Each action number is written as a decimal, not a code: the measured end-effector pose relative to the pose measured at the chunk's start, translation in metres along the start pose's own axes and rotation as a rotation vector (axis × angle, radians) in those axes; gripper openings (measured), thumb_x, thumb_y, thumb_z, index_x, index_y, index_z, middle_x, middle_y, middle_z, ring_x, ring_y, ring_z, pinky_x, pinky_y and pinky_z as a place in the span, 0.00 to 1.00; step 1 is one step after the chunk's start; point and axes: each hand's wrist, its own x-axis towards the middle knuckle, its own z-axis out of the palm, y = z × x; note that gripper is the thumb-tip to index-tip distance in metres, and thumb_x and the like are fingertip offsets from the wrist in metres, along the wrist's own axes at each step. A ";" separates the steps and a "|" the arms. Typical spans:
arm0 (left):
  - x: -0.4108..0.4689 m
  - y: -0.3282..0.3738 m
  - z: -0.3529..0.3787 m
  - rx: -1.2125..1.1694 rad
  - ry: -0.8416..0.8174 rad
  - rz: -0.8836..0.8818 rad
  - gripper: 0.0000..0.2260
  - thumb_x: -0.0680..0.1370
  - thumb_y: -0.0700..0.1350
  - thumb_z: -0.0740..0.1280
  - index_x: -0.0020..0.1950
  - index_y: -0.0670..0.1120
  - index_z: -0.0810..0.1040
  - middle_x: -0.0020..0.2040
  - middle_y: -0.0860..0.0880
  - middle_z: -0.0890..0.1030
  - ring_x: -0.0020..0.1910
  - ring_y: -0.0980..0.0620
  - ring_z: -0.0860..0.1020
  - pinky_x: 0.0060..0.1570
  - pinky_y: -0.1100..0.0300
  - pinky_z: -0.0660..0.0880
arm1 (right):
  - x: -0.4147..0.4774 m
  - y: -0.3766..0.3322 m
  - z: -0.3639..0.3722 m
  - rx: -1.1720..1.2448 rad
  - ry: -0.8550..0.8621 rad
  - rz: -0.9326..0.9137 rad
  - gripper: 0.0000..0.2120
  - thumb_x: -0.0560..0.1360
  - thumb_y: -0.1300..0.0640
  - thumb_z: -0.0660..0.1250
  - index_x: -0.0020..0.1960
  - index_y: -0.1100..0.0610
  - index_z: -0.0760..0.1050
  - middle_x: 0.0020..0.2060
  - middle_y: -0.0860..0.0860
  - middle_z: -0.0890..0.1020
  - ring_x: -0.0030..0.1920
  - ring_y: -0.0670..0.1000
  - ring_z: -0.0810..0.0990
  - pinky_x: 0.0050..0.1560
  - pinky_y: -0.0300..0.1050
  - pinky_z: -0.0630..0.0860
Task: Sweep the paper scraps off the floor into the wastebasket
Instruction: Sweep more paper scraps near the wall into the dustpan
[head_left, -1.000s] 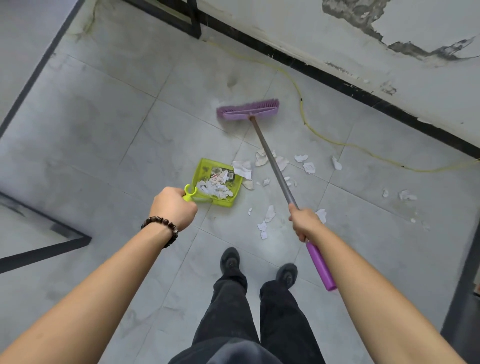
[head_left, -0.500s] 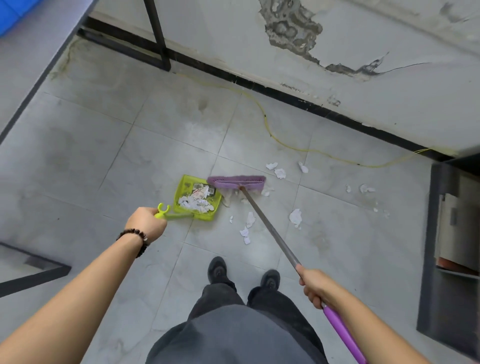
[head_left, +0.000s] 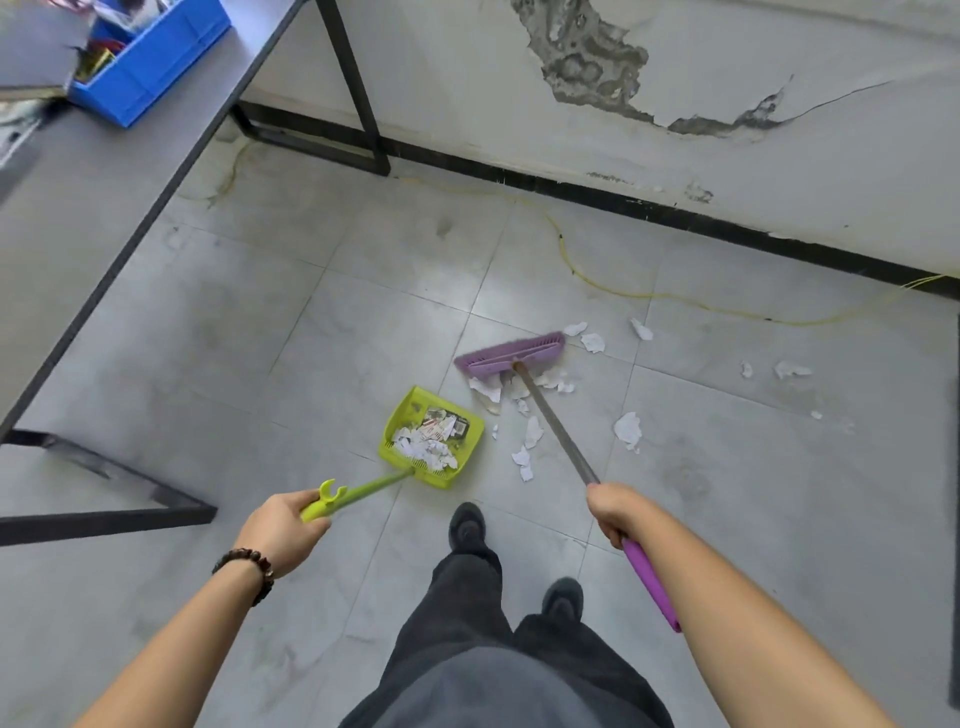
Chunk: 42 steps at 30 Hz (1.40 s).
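I'm gripping the green dustpan (head_left: 431, 439) by its handle in my left hand (head_left: 283, 525), and my right hand (head_left: 615, 512) is wrapping round the purple broom (head_left: 553, 423). Paper scraps (head_left: 627, 428) are lying on the floor (head_left: 363, 312) toward its far edge, with some already in the pan. The wastebasket isn't showing. I'm judging that short, low pulls toward the pan's lip, with the pan pressed flat, are the way. A printed scrap (head_left: 441, 421) in the pan is proving unreadable.
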 end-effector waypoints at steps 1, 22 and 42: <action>-0.008 0.000 0.007 0.016 0.006 0.007 0.16 0.74 0.44 0.69 0.62 0.54 0.81 0.29 0.51 0.76 0.26 0.52 0.72 0.28 0.62 0.67 | 0.001 0.024 0.001 -0.073 0.011 0.013 0.17 0.81 0.60 0.46 0.36 0.61 0.64 0.24 0.59 0.72 0.24 0.53 0.70 0.27 0.41 0.68; -0.028 -0.023 0.044 0.161 -0.186 0.176 0.06 0.74 0.44 0.66 0.47 0.53 0.81 0.32 0.50 0.78 0.33 0.49 0.77 0.29 0.63 0.68 | -0.050 0.041 0.060 0.540 0.128 0.055 0.10 0.74 0.64 0.50 0.38 0.62 0.69 0.24 0.55 0.69 0.21 0.50 0.65 0.22 0.37 0.63; -0.023 -0.006 0.048 0.184 -0.256 0.215 0.04 0.74 0.38 0.62 0.45 0.41 0.76 0.41 0.42 0.79 0.39 0.42 0.75 0.37 0.58 0.70 | -0.204 0.092 0.144 1.129 -0.303 0.233 0.09 0.80 0.52 0.65 0.43 0.51 0.67 0.22 0.46 0.61 0.15 0.41 0.60 0.13 0.29 0.57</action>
